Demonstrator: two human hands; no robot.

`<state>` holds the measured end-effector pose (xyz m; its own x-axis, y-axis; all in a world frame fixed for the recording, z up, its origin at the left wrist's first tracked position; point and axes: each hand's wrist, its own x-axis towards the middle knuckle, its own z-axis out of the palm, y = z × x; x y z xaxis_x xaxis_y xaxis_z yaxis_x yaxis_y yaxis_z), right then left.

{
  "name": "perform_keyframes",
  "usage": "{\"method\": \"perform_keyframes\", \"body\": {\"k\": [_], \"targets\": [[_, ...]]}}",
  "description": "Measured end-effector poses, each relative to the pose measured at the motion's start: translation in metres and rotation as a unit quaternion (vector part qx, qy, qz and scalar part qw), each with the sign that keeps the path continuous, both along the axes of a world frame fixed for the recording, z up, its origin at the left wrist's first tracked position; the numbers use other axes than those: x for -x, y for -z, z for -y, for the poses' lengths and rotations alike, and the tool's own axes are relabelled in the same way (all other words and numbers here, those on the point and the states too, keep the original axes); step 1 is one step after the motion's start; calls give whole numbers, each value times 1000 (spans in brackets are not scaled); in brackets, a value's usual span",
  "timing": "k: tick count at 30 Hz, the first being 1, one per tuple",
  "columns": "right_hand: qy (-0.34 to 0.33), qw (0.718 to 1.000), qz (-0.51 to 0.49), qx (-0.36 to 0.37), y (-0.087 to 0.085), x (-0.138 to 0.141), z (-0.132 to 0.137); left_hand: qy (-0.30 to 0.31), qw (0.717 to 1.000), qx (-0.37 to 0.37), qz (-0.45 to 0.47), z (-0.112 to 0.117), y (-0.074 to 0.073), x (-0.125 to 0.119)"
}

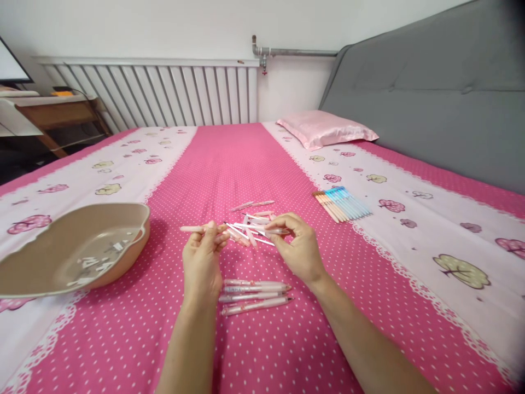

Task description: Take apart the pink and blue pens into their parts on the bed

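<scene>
My left hand (203, 249) is closed around a pale pink pen (191, 229), which lies crosswise in the fingers with a brownish end toward the right. My right hand (297, 243) pinches a slim, pale pen part (279, 231); its exact kind is hard to make out. Between and beyond both hands lies a loose pile of white refills and pink pen pieces (250, 232). Nearer to me, several pink pens (256, 298) rest side by side on the bedspread.
A tan basin (118, 219) with small white and grey pieces stands at the left. Orange and blue pens (344, 204) form a row at the right. Farther back are a pink pillow (328, 128), a grey headboard (426, 93) and a white radiator (164, 93).
</scene>
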<state>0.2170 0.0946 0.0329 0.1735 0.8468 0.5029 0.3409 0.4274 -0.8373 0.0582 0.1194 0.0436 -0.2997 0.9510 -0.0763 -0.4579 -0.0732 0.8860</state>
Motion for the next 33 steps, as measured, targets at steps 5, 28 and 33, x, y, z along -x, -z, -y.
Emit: {"method": "perform_keyframes", "body": {"k": [5,28,33], "targets": [[30,996,-21,76,3,-6,-5,-59,998,1,-17,-4,3,8],[-2,982,116,147,20,-11,-10,217,925,98,-295,-4,29,1],[9,968,180,173,15,-12,-4,143,907,61,-393,-8,28,11]]}}
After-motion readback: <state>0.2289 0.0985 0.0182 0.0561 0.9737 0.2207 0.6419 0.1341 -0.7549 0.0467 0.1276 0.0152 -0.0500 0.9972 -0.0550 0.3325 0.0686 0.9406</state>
